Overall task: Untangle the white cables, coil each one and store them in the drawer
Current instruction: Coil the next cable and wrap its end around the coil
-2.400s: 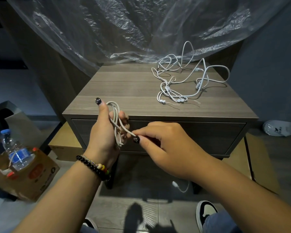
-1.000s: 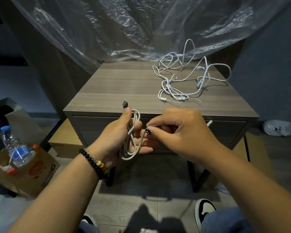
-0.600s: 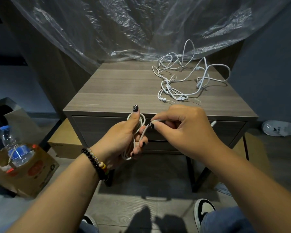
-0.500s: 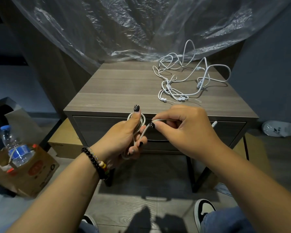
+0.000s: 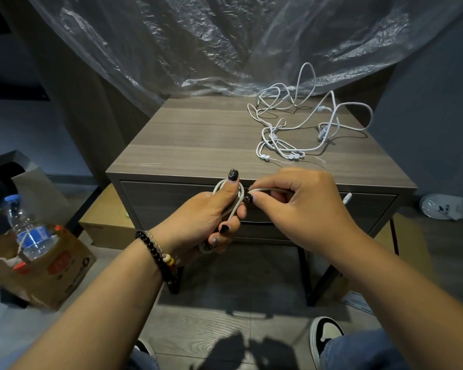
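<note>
left hand (image 5: 206,220) is curled round a coiled white cable (image 5: 234,206) in front of the closed grey wooden drawer (image 5: 166,204); most loops are hidden in the palm. right hand (image 5: 302,206) pinches its loose end, plug tip (image 5: 347,199) poking out behind. the tangled white cables (image 5: 300,129) sit on the grey wood nightstand top (image 5: 193,140).

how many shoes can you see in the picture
3: a black-and-white shoe bottom right by the jeans leg, the toe of another at the bottom edge between the arms, and a white shoe on the floor far right. Others may be hidden.
</note>
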### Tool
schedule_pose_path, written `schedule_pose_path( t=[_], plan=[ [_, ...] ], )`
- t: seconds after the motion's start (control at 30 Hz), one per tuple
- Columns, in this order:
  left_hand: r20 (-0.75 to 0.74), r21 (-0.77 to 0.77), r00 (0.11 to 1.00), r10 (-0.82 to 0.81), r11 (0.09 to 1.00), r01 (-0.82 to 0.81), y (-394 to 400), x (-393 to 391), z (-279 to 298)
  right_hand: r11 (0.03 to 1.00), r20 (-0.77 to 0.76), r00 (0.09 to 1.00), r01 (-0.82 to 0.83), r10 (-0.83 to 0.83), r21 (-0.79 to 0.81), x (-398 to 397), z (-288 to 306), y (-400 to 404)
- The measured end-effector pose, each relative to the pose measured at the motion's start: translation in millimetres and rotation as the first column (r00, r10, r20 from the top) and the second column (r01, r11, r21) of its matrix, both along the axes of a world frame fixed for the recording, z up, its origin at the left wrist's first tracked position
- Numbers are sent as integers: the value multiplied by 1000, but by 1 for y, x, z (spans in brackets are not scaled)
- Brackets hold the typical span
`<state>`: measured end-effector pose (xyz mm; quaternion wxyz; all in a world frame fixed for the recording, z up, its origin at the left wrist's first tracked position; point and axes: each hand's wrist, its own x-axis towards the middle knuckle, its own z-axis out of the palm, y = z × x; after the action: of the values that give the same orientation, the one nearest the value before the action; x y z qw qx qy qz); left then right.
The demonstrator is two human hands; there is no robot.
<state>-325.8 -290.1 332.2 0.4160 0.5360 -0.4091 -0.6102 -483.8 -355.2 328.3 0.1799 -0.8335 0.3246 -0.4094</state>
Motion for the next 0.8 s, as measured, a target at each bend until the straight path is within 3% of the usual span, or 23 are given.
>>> schedule_pose_path(
  t=[0.1,0.23,0.5,0.8],
  plan=[
    [43,9,999,-22,1000,21,1,2,-1,995,-16,1000,8,-6,98,0,-1,0],
    [138,11,988,-65,998,64,2,3,-6,967,-69,991,-91,111,239,-1,-1,-1],
    [111,67,984,-141,989,134,3,1,-7,965,-97,982,-139,164,222,-3,2,1],
    [113,4,979,-167,986,168,2,-2,-7,965,-127,981,-110,144,239,-1,4,5]
  ],
)
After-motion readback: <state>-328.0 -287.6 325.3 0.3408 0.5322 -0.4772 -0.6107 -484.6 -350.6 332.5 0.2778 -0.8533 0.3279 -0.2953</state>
